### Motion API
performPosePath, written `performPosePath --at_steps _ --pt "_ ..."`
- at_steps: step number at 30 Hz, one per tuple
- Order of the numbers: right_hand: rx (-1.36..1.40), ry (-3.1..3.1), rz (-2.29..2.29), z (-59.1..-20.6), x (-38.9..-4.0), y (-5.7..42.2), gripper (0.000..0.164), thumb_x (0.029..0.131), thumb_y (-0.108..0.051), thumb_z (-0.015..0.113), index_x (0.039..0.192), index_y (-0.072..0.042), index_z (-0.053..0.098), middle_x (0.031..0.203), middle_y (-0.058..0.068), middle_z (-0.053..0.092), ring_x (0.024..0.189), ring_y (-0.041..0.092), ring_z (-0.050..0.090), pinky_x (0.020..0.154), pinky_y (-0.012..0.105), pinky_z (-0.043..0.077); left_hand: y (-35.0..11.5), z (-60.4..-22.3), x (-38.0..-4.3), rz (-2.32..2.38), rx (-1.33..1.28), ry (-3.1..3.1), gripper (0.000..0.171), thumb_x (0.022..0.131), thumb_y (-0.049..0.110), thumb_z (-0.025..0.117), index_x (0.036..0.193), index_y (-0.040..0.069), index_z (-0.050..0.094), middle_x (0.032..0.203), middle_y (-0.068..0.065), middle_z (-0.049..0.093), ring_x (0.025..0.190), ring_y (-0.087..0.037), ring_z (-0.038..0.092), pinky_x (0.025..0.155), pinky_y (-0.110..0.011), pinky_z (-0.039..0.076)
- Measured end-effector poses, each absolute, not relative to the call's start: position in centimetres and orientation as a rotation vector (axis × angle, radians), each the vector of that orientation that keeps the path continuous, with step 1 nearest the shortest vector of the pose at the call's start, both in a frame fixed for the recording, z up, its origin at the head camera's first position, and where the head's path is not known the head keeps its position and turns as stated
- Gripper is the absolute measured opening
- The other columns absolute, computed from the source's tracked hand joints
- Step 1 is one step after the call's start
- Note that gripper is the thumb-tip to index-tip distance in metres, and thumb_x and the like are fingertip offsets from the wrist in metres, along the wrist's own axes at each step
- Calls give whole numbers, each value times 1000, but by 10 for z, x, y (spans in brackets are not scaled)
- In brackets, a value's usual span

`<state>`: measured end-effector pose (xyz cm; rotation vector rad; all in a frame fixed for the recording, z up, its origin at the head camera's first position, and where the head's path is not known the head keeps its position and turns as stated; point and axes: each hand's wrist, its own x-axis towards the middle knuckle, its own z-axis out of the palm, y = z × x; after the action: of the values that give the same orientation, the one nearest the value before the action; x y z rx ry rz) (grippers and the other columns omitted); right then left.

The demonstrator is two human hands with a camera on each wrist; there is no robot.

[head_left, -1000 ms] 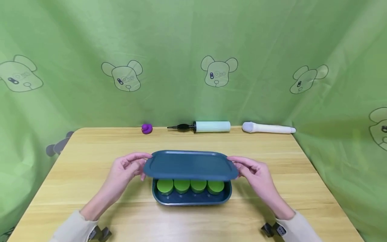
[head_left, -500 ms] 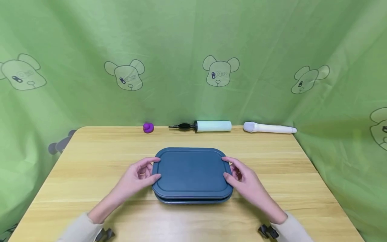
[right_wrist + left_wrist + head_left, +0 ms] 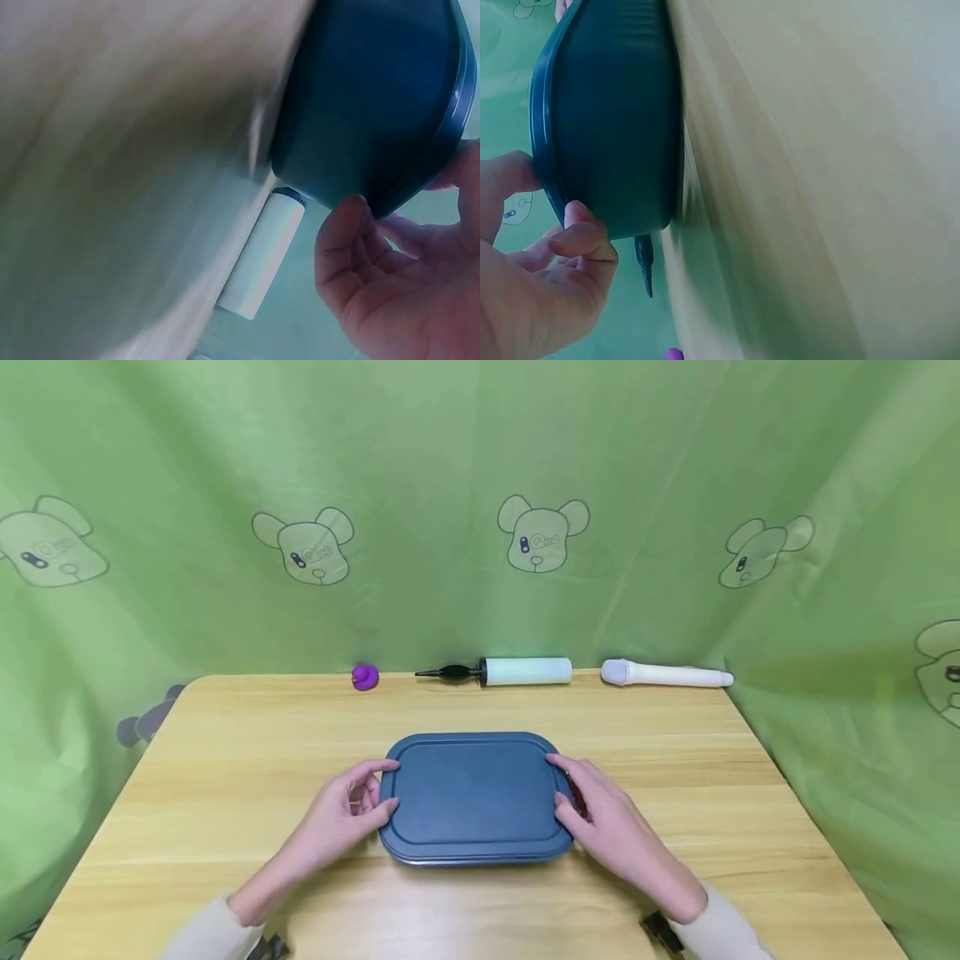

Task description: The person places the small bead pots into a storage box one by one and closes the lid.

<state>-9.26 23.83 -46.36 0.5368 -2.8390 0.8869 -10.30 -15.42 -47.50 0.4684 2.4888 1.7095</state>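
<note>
A dark blue rectangular lid (image 3: 480,789) with rounded corners covers a matching box, whose deep wall (image 3: 619,120) shows in the left wrist view. The lid hides whatever is inside. At its left end my left hand (image 3: 337,810) grips the rim, thumb and index finger on top and other fingers curled at the side under the edge. My right hand (image 3: 609,822) holds the opposite end in the same way. In the right wrist view, the fingers (image 3: 341,251) bend against the box's side just below the lid's rim.
Along the back edge of the wooden table (image 3: 225,777) lie a purple rubber duck (image 3: 365,677), a hand pump (image 3: 527,672) with a black nozzle, and a white toy microphone (image 3: 667,674). A green curtain (image 3: 420,527) hangs behind and at both sides.
The lid came down from a tilted position over several green-topped round items in the box. It then sank flush onto the rim, both hands staying at its ends.
</note>
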Motion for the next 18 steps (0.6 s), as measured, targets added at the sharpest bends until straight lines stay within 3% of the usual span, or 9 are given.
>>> performPosePath --at_steps 4,7,9,12,15,18 --pt "551 -2878 908 -465 -84 240 58 107 -19 69 162 -21 53 102 -9 54 82 9 52 67 28 47 -155 -477 -92 1694 484 2492 55 97 4 82 149 4 63 90 -3 60 72 -14 58 60 -23 51" --pt "576 -2905 937 -465 -81 242 60 109 -28 69 165 -22 49 99 -9 52 84 11 55 66 27 48 -155 -478 -88 1656 508 2519 55 100 8 80 152 5 62 93 -2 61 75 -13 59 62 -24 53" --pt "618 -2911 949 -464 -81 245 63 110 -36 68 167 -23 47 108 -8 56 90 13 58 70 29 51 -157 -476 -87 1605 531 2555 58 102 13 80 155 7 59 98 -2 62 79 -14 61 65 -25 54" --pt "711 -2917 966 -466 -87 252 74 108 -45 70 172 -24 38 132 -2 59 107 16 61 80 36 56 -162 -474 -90 1461 582 2629 72 103 27 80 165 13 47 119 -6 64 90 -17 63 72 -31 57" --pt "807 -2945 972 -463 -93 259 90 104 -51 74 176 -26 27 155 6 51 128 24 60 94 51 58 -166 -474 -94 1236 651 2705 94 99 50 80 174 21 32 147 -13 56 112 -26 63 85 -46 60" --pt "887 -2991 967 -463 -99 265 104 99 -59 77 177 -26 18 167 9 40 144 34 52 105 61 52 -169 -475 -99 1044 721 2744 112 91 69 80 177 28 22 161 -17 46 133 -36 56 97 -62 56"
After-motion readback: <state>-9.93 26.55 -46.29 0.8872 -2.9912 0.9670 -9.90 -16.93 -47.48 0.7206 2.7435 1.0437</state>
